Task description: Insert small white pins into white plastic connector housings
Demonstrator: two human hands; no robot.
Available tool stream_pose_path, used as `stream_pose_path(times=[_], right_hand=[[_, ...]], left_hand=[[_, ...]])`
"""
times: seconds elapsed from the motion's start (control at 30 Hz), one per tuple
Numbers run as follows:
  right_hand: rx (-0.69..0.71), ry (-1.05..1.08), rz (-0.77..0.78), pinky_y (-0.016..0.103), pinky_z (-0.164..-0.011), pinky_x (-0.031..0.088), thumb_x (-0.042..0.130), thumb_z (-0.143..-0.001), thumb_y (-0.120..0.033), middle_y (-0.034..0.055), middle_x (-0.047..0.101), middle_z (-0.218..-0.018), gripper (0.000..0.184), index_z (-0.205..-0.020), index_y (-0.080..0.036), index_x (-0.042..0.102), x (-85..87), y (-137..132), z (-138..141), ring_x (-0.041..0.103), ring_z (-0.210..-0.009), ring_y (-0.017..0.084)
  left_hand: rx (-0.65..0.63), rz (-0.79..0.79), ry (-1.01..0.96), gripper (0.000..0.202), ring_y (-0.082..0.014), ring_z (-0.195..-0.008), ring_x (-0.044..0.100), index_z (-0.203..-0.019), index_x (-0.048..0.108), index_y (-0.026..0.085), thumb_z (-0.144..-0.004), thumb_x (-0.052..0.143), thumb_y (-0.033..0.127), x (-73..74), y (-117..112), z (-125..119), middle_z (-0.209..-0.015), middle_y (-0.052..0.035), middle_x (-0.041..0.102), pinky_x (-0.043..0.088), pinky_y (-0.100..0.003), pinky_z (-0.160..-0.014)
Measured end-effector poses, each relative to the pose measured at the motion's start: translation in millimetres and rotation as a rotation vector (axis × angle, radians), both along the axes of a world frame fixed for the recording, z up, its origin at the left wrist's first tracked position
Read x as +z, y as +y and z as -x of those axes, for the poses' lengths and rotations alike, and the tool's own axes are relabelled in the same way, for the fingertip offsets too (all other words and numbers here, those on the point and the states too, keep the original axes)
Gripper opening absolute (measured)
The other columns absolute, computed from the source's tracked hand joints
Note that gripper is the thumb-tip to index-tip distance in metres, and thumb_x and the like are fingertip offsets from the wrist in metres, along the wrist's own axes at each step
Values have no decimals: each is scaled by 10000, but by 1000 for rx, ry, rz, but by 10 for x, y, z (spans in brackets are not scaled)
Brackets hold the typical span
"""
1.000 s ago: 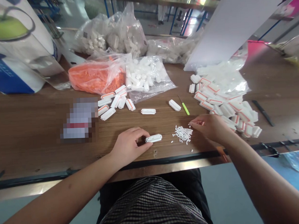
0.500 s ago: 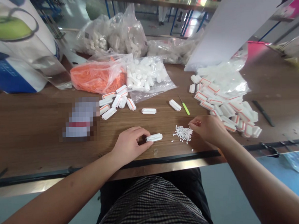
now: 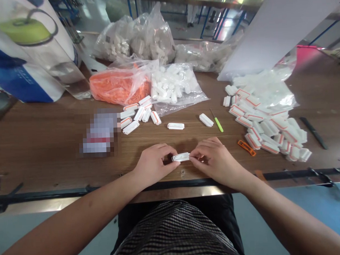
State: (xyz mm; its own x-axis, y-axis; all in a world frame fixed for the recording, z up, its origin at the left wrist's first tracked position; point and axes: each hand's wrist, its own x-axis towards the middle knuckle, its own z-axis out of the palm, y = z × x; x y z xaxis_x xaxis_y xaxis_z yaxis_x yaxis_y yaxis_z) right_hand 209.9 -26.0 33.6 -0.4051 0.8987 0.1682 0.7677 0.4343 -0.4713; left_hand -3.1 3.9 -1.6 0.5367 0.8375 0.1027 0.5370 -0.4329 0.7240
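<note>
A small white plastic block [image 3: 180, 157] lies on the wooden table [image 3: 48, 150] near its front edge. My left hand [image 3: 154, 163] pinches the block's left end with thumb and fingers. My right hand [image 3: 214, 159] has come to the block's right end, its fingers pinched together there; what they hold is too small to make out. The pile of tiny white pieces is hidden under my right hand. An orange clip [image 3: 246, 147] lies just right of that hand.
A heap of white blocks with orange trim [image 3: 270, 127] lies at the right, a smaller group [image 3: 138, 115] at centre left. Two loose white blocks [image 3: 176, 126] [image 3: 206, 120] and a green-handled tool [image 3: 217, 123] lie ahead. Bags of orange [image 3: 118, 86] and white parts [image 3: 174, 86] stand behind.
My right hand has moved left from the pile of tiny white pieces to the right end of the block. The left hand keeps its hold. An orange clip now shows where the right hand was.
</note>
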Motion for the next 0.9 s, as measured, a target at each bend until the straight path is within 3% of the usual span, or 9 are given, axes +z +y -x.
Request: stream_pose_path(times=[0.27, 0.5, 0.6, 0.9], right_hand=[[39, -107, -66, 336, -778, 361, 549, -884, -176, -2, 637, -656, 216, -690, -182, 643, -1, 17, 46, 570, -661, 142], [87, -319, -324, 356, -805, 339, 530, -919, -164, 11, 652, -636, 250, -738, -183, 700, -30, -59, 83, 545, -663, 164], [60, -303, -385, 348, -784, 345, 534, -925, -174, 7, 661, -643, 204, -824, -173, 712, -46, -99, 77, 543, -661, 166], [91, -318, -435, 373, -774, 360, 554, -902, -160, 21, 659, -630, 197, -795, -160, 720, -103, -161, 135, 551, -652, 176]], left_hand=[[2, 2, 18, 96, -115, -614, 509, -859, 690, 217, -772, 730, 230, 11, -6, 2, -712, 46, 598, 408, -253, -634], [11, 16, 5, 91, -112, -624, 509, -851, 694, 201, -774, 734, 230, 16, -6, -11, -724, 38, 611, 401, -248, -630], [8, 0, 0, 89, -110, -618, 504, -843, 694, 202, -772, 740, 228, 10, -12, -13, -723, 41, 610, 396, -246, -628], [6, -37, 5, 87, -108, -604, 488, -853, 696, 215, -780, 743, 231, -19, 2, 11, -694, 47, 583, 380, -241, -607]])
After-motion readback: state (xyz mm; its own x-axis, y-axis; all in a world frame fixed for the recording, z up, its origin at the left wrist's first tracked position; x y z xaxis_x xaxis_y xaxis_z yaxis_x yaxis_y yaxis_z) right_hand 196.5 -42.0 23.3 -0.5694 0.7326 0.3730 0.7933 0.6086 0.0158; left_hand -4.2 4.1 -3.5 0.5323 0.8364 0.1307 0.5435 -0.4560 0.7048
